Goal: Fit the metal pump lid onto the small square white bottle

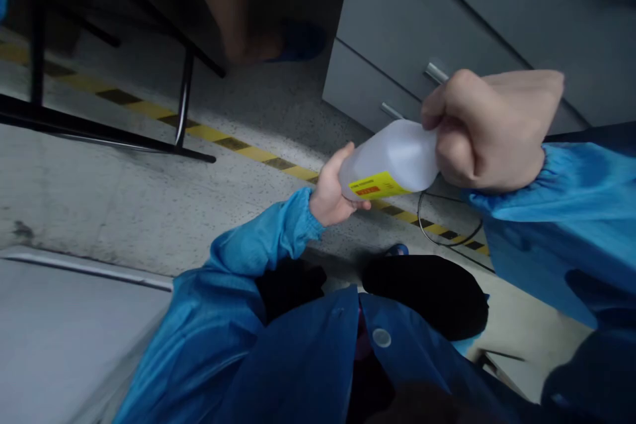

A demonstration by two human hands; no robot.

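Bottle [397,149], head view: a whitish plastic container, held tilted above the speckled floor [119,205] and in front of a grey drawer cabinet [377,20]. The left hand [334,192] is wrapped around its lower end, thumb on one side and fingers on the other. The right hand [489,129] is closed in a fist about the opposite end, whose tip it conceals. A yellow label [380,185] with a red patch runs along the side facing the wearer; its print is too small to read. Both forearms are covered by the sleeves of a blue coat [293,351]. Beneath the hands, yellow-and-black tape [253,152] crosses the floor diagonally. At upper left stands a black metal frame [185,99], near another person's leg [231,6] and blue shoe [301,40].
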